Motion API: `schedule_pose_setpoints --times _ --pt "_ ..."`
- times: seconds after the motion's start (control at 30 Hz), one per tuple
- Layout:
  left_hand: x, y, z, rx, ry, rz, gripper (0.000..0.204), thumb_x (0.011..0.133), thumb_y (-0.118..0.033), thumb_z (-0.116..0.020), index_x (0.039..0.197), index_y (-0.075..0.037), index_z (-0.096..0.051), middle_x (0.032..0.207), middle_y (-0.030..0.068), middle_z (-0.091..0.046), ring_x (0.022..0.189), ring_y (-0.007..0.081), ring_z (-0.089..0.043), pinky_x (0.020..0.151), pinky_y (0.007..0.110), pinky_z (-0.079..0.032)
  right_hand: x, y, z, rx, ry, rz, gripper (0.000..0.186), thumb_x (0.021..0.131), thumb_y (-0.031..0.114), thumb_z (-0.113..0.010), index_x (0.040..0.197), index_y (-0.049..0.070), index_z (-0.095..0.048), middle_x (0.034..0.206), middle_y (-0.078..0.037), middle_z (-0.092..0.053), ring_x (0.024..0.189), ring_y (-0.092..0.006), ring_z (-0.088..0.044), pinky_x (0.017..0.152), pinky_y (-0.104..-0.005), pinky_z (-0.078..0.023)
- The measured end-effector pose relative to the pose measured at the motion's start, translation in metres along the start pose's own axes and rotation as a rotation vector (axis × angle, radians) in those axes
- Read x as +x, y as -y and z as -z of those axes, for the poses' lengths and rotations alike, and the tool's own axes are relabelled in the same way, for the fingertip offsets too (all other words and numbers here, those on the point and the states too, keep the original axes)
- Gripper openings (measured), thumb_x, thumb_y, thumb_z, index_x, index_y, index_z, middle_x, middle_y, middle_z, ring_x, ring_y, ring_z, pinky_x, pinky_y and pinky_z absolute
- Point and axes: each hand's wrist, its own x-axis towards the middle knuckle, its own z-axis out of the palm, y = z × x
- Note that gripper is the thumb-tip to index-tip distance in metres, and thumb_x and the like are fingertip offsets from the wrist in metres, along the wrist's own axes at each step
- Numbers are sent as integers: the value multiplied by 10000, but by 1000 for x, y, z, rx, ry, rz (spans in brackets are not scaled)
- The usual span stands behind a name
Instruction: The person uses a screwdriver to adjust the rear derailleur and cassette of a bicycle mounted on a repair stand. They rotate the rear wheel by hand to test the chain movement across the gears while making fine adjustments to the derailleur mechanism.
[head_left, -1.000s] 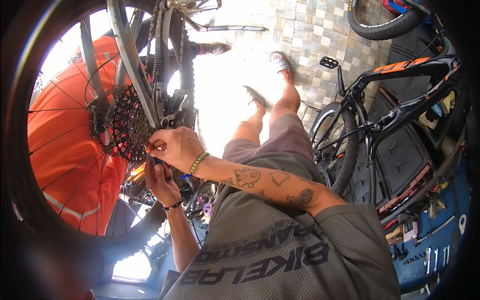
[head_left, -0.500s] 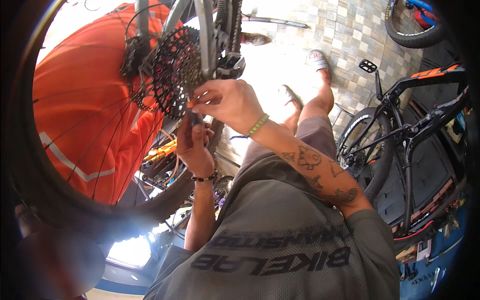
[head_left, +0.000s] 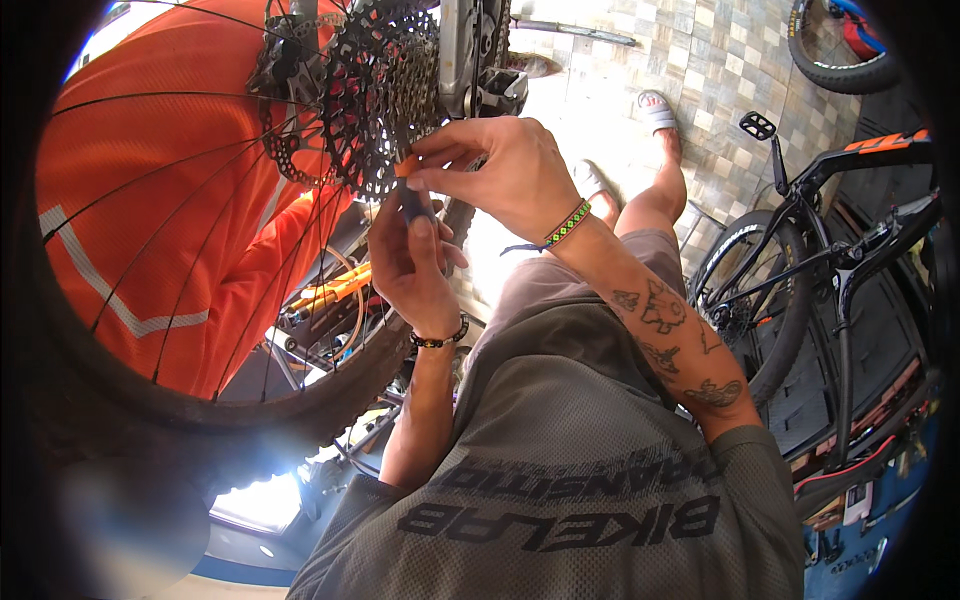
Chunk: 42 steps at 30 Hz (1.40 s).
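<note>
I see cassette [head_left: 385, 95] higher in view now; R hand [head_left: 510, 175] still pinches orange tip [head_left: 406, 168], L hand [head_left: 410, 265] dark handle [head_left: 414, 205]: same step, prob.

Large dark lettering [head_left: 582, 529] crosses the shirt [head_left: 560, 430], bottom centre. White lettering [head_left: 738, 238] marks a tyre [head_left: 795, 300], right of centre.
</note>
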Motion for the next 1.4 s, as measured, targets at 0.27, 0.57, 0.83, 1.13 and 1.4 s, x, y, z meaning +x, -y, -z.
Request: schedule_pose_setpoints --times 0.27,0.57,0.83,1.13,1.4 --pt "12 -10 -4 40 -6 21 404 1077 -78 -660 1471 2 -612 884 79 -724 551 46 -544 434 207 -410 0 -10 -9 43 -114 31 295 876 319 -856 1069 95 -855 909 -61 -841 836 -193 -815 787 -326 -624" --pt "11 9 -2 -19 -22 2 403 1074 -71 -668 1470 -1 -640 949 84 -746 611 52 -576 464 202 -426 -4 -10 -12 84 -145 61 257 887 239 -855 1077 65 -847 943 -74 -843 867 -189 -825 778 -323 -623" --pt "12 9 -4 -24 -6 -22 441 1080 -104 -678 1496 32 -623 1184 122 -774 823 114 -666 577 234 -540 -6 -9 -13 132 -170 60 279 872 227 -870 1093 59 -845 948 -68 -845 831 -169 -807 768 -312 -622" --pt "3 9 8 3 -23 9 438 1073 -93 -683 1488 34 -627 1164 138 -786 793 106 -658 528 225 -534 -4 -14 -11 109 -106 51 304 855 271 -871 1078 65 -846 952 -75 -845 850 -201 -810 789 -333 -626" --pt "4 2 2 81 -44 -34 451 1097 -140 -656 1493 68 -598 860 64 -698 742 128 -646 437 222 -489 -3 -11 -9 112 -89 17 314 851 301 -878 1082 91 -854 937 -71 -843 820 -200 -808 785 -325 -622"
